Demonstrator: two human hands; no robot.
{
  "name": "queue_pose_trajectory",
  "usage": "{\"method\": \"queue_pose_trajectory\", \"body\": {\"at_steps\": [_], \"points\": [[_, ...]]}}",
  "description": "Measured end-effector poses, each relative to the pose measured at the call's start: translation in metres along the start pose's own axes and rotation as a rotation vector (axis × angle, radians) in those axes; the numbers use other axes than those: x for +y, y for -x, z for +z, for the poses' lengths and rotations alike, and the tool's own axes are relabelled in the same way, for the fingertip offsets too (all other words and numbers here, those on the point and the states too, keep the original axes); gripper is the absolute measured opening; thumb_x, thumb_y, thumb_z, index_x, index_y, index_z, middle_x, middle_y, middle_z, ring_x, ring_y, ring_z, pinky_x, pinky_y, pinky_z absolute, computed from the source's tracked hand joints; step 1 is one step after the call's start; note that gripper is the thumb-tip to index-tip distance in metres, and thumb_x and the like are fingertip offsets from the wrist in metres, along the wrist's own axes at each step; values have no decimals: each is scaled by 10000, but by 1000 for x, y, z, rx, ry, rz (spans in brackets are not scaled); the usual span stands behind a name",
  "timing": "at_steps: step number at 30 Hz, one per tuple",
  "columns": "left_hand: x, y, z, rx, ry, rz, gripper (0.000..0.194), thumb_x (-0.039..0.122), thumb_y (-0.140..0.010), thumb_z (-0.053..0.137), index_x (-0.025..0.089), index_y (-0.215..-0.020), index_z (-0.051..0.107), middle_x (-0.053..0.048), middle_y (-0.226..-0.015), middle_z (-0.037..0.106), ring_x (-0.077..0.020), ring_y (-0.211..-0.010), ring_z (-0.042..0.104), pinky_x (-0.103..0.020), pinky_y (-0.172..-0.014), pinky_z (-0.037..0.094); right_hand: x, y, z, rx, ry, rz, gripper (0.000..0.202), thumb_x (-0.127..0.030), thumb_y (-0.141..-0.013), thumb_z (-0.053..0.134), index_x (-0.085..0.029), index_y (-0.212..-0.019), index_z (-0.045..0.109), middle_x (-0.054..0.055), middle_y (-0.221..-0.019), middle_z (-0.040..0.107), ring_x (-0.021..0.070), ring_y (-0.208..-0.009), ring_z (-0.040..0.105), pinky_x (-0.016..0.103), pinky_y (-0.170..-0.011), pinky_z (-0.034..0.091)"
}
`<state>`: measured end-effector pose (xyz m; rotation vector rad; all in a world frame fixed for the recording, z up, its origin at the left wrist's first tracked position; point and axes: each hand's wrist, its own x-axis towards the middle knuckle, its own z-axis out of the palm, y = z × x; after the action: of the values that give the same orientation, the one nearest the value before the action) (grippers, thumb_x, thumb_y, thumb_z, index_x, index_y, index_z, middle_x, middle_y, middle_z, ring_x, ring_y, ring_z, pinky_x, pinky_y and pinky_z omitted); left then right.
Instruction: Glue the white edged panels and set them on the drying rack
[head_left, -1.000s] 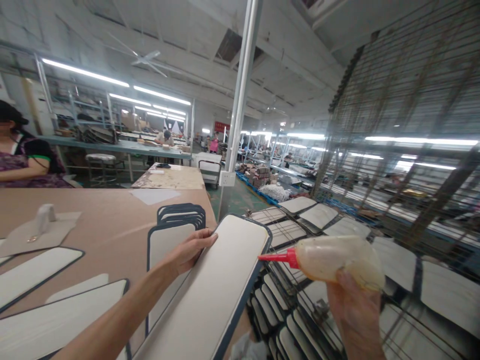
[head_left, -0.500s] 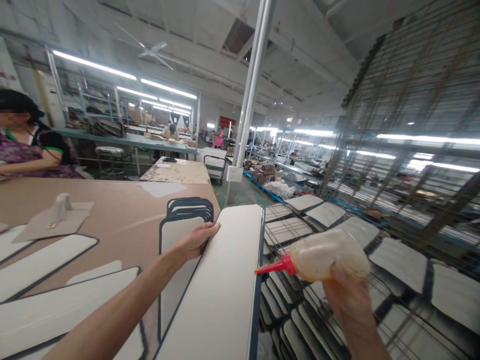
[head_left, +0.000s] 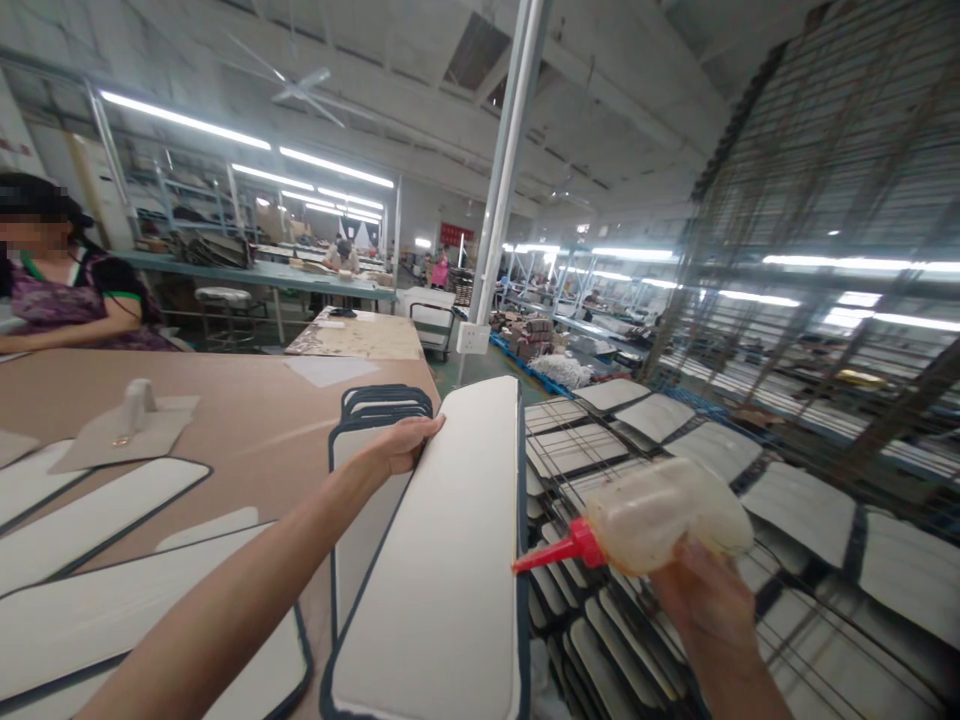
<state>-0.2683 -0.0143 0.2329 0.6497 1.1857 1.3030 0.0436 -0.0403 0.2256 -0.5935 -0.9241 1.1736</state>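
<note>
White panel (head_left: 442,560) in left hand (head_left: 409,440), red-tipped bottle (head_left: 660,515) (tilted), rack (head_left: 574,450) beside.

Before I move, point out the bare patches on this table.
The tan table is bare mid-surface, between the white sheet, the beige flap with a handle and the panel stack. Crowded: the near left, covered with loose panels, and the wire rack at right, laden with more.

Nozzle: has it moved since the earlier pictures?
Yes. The red nozzle has moved lower in the view and slightly left, judged against the socket box.
</note>
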Motion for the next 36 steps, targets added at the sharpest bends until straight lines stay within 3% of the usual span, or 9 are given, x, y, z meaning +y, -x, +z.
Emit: {"method": "queue_pose_trajectory", "body": {"at_steps": [9, 18, 26, 32, 36], "points": [[17, -11, 9, 64, -1, -3, 147, 193, -845, 568, 100, -755, 636, -40, -514, 670, -152, -411, 593, -239, -438, 495, -9, 6, -3, -13, 3, 20, 677, -400, -380, 845, -270, -1021, 668, 80, -900, 722, 337, -993, 616, 560, -926, 415], [30, -18, 13, 131, 49, 24, 125, 185, -838, 579, 88, -830, 658, -26, -504, 663, -149, -385, 577, -237, -435, 487, -11, 5, -18, -30, -14, 26, 663, -384, -440, 823, -265, -1069, 650, 91, -935, 718, 325, -931, 644, 557, -907, 431], [33, -31, 12, 202, 134, 52, 138, 160, -868, 526, 98, -868, 649, -4, -488, 644, -138, -385, 577, -226, -416, 503, -14, 12, -28, 168, -8, -172, 689, -315, -491, 827, -292, -1144, 610, 39, -938, 723, 276, -919, 651, 457, -865, 486], [28, -43, 18, 260, 221, 80, 138, 139, -894, 494, 83, -886, 620, 8, -525, 639, -93, -366, 555, -188, -398, 483, -14, 29, -28, 306, -7, -329, 608, -236, -612, 788, -308, -1179, 582, -38, -880, 726, 138, -707, 662, 220, -661, 520], [25, -50, 24, 266, 287, 85, 131, 122, -883, 504, 88, -889, 631, 4, -506, 626, -95, -355, 551, -168, -379, 475, -8, 39, -44, 364, 16, -378, 552, -215, -652, 778, -273, -1167, 588, -47, -779, 722, 131, -646, 650, 210, -621, 525]]}}
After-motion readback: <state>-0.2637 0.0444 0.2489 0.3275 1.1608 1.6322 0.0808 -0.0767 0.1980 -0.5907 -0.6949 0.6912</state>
